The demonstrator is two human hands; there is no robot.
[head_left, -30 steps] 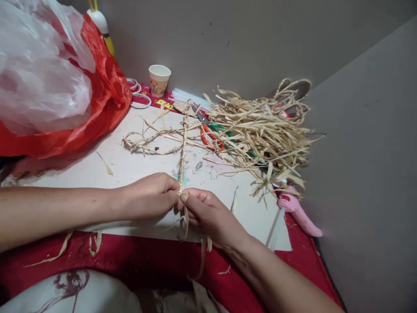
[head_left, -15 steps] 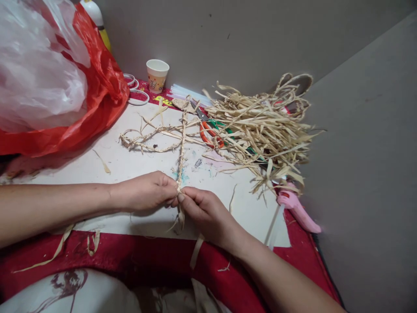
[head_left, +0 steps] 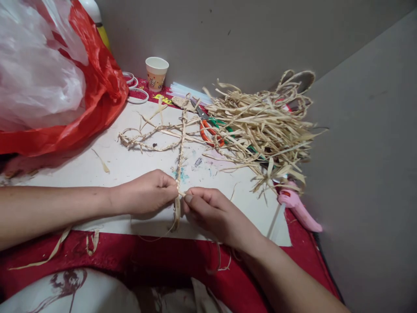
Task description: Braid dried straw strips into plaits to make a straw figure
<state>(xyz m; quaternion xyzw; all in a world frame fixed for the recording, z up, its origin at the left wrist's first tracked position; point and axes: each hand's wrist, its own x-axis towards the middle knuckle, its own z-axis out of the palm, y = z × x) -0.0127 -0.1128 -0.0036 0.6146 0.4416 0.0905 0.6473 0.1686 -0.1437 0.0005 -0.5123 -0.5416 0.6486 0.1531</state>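
Covering much of a dark red worktop [head_left: 107, 252], a flat white sheet [head_left: 81, 171] with blue and dark smudges is lying before plain grey walls [head_left: 260, 39] that are meeting in a corner on the right. Along the back, a white paper cup with an orange printed band [head_left: 157, 79] is standing upright between thin white rings [head_left: 138, 102] and a bundle of thin translucent sticks [head_left: 189, 92]. A large red and whitish plastic bag [head_left: 104, 87] is bulging at the left. On the right, a loose pile of dry, straw-coloured strips [head_left: 260, 126] is spreading beside orange-handled scissors [head_left: 203, 128], and a pink glue gun [head_left: 299, 211] is resting near the sheet's right edge.

Down the centre, a narrow tan braid of dried plant fibre [head_left: 181, 156] is running over the sheet from near its back edge toward the person. It is looking tight and slightly rough, with small fibres poking out. A knobbly tan cord loop [head_left: 130, 141] is lying to its left.

The left hand [head_left: 153, 193] is gripping the braid's near part, fingers curled. The right hand [head_left: 215, 213] is pinching a pale strand [head_left: 181, 193] just beside it, while a loose flat end [head_left: 177, 213] is dangling below.
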